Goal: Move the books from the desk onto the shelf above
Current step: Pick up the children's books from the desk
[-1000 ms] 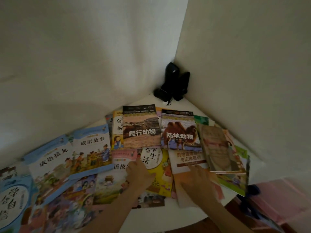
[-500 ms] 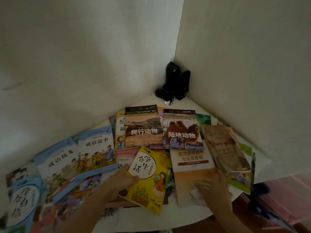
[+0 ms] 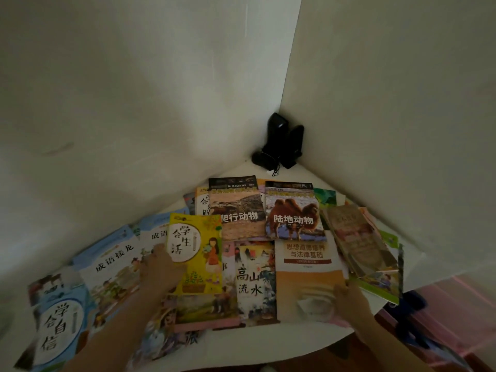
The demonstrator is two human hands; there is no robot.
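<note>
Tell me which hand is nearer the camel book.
Right. The right hand grips the tan book's lower right corner, below the camel book. The left hand holds the yellow book, farther off to the camel book's lower left.

Overlapping books [image 3: 308, 275] cover the desk [image 3: 268, 345]; speakers [image 3: 281, 142] stand behind them in the corner where the walls [image 3: 389, 103] meet.

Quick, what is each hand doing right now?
Left hand: gripping the yellow book by its left edge.
Right hand: on the tan book; grip cannot be told.
</note>
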